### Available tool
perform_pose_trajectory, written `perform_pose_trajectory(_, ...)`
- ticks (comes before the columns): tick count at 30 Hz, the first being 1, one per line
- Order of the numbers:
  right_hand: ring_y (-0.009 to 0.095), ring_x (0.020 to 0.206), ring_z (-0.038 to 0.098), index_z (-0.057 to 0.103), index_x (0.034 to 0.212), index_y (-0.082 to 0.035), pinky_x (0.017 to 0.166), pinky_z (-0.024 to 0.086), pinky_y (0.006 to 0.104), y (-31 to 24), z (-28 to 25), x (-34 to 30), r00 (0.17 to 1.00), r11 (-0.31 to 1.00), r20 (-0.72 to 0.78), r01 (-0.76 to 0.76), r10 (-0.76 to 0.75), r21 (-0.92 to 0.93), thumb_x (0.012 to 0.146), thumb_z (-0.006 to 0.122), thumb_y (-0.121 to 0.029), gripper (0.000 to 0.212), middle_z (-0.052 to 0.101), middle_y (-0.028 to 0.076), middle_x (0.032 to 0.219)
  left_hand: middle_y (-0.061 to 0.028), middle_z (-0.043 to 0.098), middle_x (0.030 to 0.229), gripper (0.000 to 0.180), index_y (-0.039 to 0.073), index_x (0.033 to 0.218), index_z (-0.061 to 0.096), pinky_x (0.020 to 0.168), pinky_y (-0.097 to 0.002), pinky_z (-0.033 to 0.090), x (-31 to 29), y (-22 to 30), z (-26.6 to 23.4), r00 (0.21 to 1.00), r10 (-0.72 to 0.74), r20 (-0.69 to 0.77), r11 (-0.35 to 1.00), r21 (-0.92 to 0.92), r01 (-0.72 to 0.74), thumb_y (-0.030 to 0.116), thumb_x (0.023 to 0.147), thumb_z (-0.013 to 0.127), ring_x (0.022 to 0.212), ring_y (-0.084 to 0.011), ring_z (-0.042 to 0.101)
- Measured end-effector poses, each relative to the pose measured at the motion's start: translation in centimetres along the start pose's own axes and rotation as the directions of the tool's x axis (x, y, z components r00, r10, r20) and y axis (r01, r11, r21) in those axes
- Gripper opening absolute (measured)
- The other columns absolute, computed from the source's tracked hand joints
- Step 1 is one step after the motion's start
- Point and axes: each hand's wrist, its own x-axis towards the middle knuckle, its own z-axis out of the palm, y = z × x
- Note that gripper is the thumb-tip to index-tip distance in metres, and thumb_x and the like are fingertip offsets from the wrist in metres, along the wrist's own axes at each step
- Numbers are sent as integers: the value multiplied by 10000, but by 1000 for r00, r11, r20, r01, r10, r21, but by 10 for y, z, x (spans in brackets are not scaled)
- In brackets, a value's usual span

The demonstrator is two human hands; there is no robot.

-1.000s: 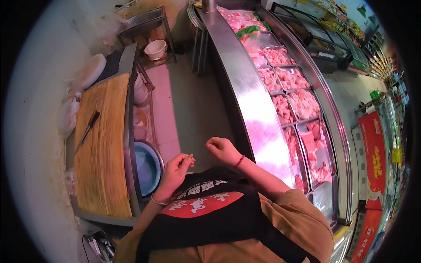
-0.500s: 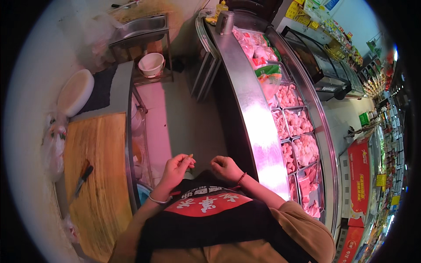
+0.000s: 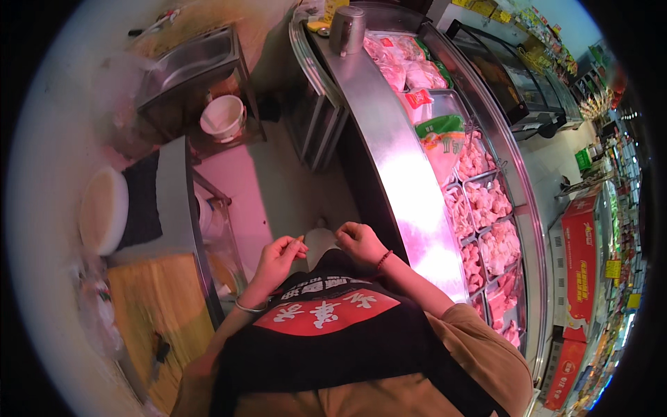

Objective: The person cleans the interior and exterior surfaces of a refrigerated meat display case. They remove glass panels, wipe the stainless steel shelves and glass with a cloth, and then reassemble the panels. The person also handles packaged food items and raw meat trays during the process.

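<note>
My left hand (image 3: 279,258) is in front of my black apron (image 3: 313,361), its thumb and fingertips pressed together. My right hand (image 3: 363,243) is curled beside it, palm down, with a small gap between the two. Anything small within either pinch is too hidden to make out. A bracelet circles my left wrist, and dark red beads ring the right one. Neither hand touches the steel counter (image 3: 410,181) on the right or the wooden chopping board (image 3: 174,306) at lower left, where a dark-handled knife (image 3: 160,347) lies blurred.
Past the counter top, a display case holds trays of raw meat (image 3: 500,247) and bagged meat (image 3: 442,142). A steel cup (image 3: 347,30) stands at the counter's far end. At the left are a white bucket (image 3: 223,118), a sink (image 3: 191,62) and a round white board (image 3: 104,210).
I have moved forward and turned slightly: the board, knife and meat trays sit lower in the picture. My right hand has risen a little; both hands stay close together with fingers closed.
</note>
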Motion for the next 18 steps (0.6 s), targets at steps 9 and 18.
perform_pose_trajectory(9, 108, 632, 600, 629, 902, 18, 598, 488, 268, 17, -55, 172, 1000, 958, -29, -2, 11, 286, 897, 569, -147, 175, 640, 59, 709, -56, 650, 889, 202, -19, 1031, 596, 753, -234, 494, 166, 65, -10, 999, -45, 2, 980, 194, 44, 162, 970, 531, 797, -88, 602)
perform_pose_trajectory(18, 111, 762, 622, 603, 1144, 42, 682, 495, 265, -5, -85, 272, 995, 965, -93, 4, 20, 261, 903, 565, -115, 290, 675, 94, 846, -61, 622, 789, 244, -18, 1149, 558, 755, -248, 492, 287, 72, -12, 992, -88, 85, 991, 113, 78, 131, 976, 473, 765, -119, 606)
